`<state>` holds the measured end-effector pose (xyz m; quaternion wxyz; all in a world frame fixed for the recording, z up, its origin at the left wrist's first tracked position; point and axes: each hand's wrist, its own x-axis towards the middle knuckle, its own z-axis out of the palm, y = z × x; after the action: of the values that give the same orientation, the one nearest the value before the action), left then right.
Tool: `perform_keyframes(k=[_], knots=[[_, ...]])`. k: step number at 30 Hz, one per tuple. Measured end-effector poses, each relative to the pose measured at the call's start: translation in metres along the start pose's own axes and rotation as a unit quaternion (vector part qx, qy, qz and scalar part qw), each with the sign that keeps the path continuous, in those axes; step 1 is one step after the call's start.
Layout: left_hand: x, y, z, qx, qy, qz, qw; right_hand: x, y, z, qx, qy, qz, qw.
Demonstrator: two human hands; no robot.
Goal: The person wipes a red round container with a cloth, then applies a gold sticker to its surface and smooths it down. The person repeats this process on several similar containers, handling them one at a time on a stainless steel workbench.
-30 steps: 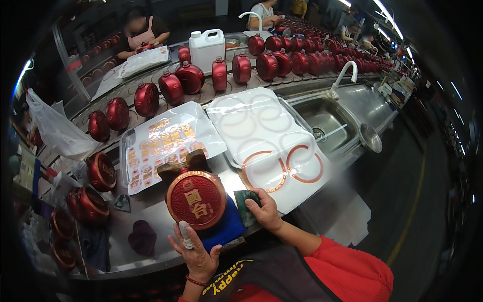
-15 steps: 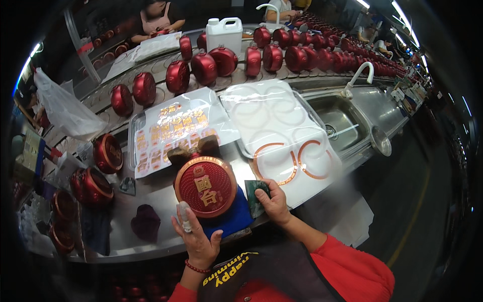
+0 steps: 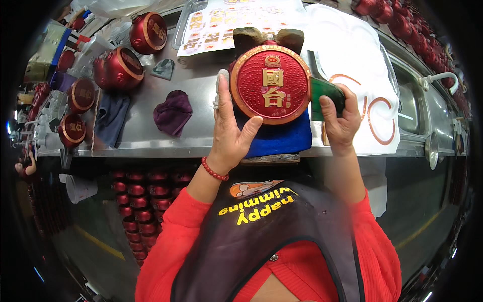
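Bottle mid-bench (image 3: 271,85): round, red, face up, its neck between two brown blocks (image 3: 291,40), a blue cloth (image 3: 289,141) under its near side.
Bottle's face: gold characters and a copper-coloured rim are in place, so the decorating looks well along.
Bottle's rim: whether it lies flat all the way round cannot be told, so the edge may be unfinished.
Bottles at far left (image 3: 148,32): a loose group; at least two show a like rim and gold characters, which suggests a similar stage.
Dark blue cloth (image 3: 111,118): on the steel bench, apart from both hands.
Small grey-green piece (image 3: 163,69): flat on the bench, untouched.
Purple cloth (image 3: 173,111): crumpled, left of the left hand.
Sticker sheet (image 3: 221,30): behind the bottle, with many gold stickers left to use.
Left hand (image 3: 229,133): unclenched, fingers raised along the bottle's left side, one wrapped in white, thumb spread; whether it presses cannot be told.
Right hand (image 3: 342,121): pinching a green scraper (image 3: 320,95) at the bottle's right side.
White sheet (image 3: 332,30): beyond the right hand, bearing copper-coloured rings (image 3: 393,121), seemingly unused.
Sink (image 3: 410,100): at far right.
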<state>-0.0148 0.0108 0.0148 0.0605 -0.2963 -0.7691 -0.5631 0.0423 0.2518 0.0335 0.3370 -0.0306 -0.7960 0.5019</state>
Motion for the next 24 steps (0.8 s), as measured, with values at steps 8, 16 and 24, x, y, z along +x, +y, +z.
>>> perform_keyframes(k=[8,16,24], knots=[[0.000,-0.002,-0.001,-0.039,-0.002,0.005,0.999,0.004,-0.001,-0.013,0.026,-0.017,0.064,0.997],[0.003,-0.006,-0.003,-0.126,0.007,-0.012,0.992,-0.005,0.006,-0.011,0.062,-0.047,0.030,0.997],[-0.001,-0.013,-0.008,-0.162,0.025,0.009,0.986,0.021,-0.046,-0.010,-0.109,-0.248,-0.219,0.938]])
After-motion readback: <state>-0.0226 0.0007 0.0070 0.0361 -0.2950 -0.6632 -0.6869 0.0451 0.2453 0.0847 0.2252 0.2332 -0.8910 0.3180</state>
